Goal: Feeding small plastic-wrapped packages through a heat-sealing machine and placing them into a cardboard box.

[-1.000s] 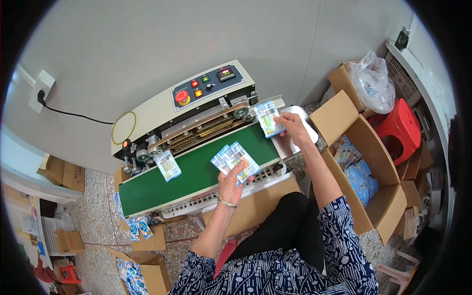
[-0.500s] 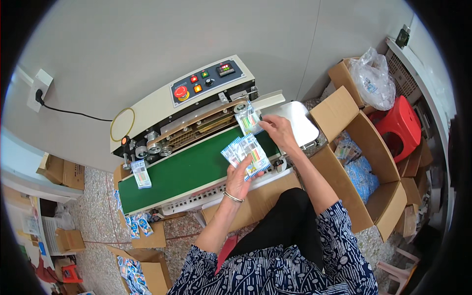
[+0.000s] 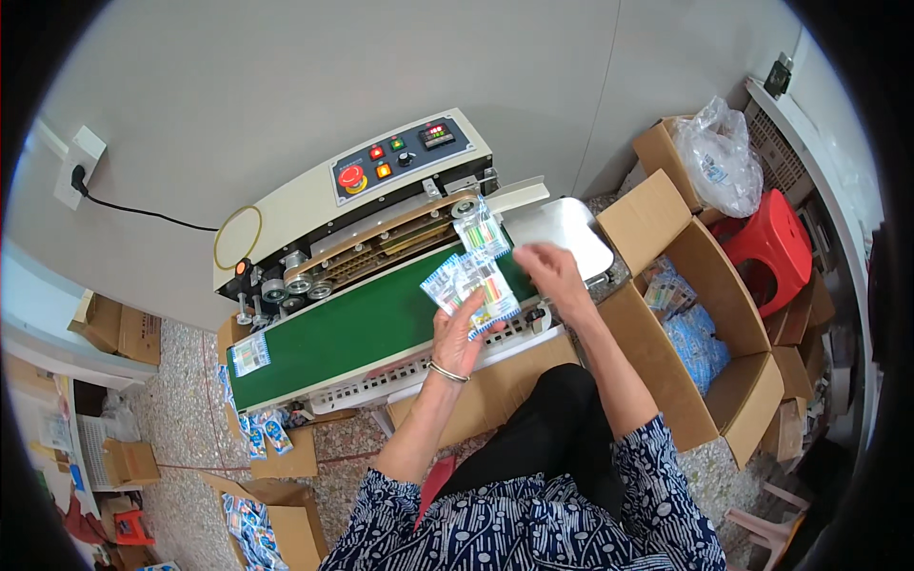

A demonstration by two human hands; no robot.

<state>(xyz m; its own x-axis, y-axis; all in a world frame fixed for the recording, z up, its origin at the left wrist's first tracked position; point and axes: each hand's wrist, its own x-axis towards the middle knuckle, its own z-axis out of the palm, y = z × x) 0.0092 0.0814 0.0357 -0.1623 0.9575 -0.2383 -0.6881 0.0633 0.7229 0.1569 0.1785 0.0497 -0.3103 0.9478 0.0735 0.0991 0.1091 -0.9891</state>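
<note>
My left hand point(image 3: 459, 333) holds a fanned stack of small clear packets point(image 3: 473, 284) over the right part of the green conveyor belt point(image 3: 352, 333). My right hand point(image 3: 550, 271) hovers open just right of the stack, fingers apart, holding nothing. One packet point(image 3: 480, 231) lies at the belt's right end under the sealing head of the cream band sealer machine point(image 3: 381, 195). Another packet point(image 3: 250, 354) sits at the belt's far left end.
A metal feed plate point(image 3: 564, 226) adjoins the belt on the right. An open cardboard box point(image 3: 700, 333) with more packets stands at my right, next to a red stool point(image 3: 771, 247) and a plastic bag point(image 3: 724, 167). Sealed packets lie in a box point(image 3: 271, 519) at lower left.
My right hand let go of the packet at the sealer's inlet and drew back toward the stack. The earlier packet rode the belt to its far left end.
</note>
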